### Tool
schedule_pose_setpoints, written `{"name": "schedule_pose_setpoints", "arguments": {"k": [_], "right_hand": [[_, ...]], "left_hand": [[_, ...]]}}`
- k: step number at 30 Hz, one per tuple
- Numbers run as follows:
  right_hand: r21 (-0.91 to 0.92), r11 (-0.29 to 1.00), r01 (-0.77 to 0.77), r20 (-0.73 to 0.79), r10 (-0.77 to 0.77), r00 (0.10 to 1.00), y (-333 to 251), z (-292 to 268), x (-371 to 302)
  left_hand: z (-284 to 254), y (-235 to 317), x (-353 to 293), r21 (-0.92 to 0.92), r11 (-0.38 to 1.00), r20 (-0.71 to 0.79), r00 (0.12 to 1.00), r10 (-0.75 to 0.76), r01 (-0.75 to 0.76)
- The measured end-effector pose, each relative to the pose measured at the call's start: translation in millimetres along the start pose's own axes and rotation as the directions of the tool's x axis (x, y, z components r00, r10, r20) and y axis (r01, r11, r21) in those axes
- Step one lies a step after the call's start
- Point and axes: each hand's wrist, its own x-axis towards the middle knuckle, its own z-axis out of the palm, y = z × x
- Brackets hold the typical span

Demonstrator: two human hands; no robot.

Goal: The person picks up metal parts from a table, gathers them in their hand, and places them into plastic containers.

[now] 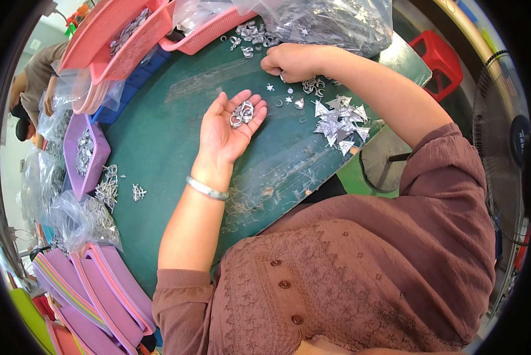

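Blouse: brown [348,278], buttoned, filling the lower middle and lower right of the frame.
Near table edge: worn and pale-scratched, running from lower middle up toward the right.
Left hand: palm up at the centre [229,127], a pale bracelet [207,189] on its wrist; fingers extended side by side, slightly cupped, thumb apart.
Metal rings: a small heap [242,115] lying on the left palm and fingers.
Table: green top [159,142], scuffed, with shiny clear strips toward the upper middle.
Triangular pieces: a silvery pile [339,125] right of centre, below the right forearm.
Small charms: a few [288,99], scattered between the hands.
Right hand: knuckles up at upper middle [295,62], fingers curled down at the table; cannot tell whether they pinch anything.
Left side: purple baskets [94,290] at lower left; above them a clear bag [82,219], branched pieces [106,188] and a purple tray [88,151] of metal parts.
Top of frame: pink baskets [203,36], loose metal parts [258,34] and a bulging clear sack [336,29].
Room: red stool [440,64] at upper right, fan [518,142] at right edge, another person [44,71] at upper left.
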Motion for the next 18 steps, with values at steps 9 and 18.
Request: {"name": "schedule_pose_setpoints", "arguments": {"k": [9, 18], "right_hand": [[0.354, 0.93, 0.104, -0.141, -0.056, 0.988, -27, -18, 1], [0.024, 0.998, -0.052, -0.019, 0.052, 0.998, -26, -15, -31]], "left_hand": [[17, -9, 23, -0.071, 0.996, 0.043, 0.998, -0.054, 0.057], [5, -3, 22, -0.042, 0.999, -0.002, 1.0, -0.014, 0.014]]}}
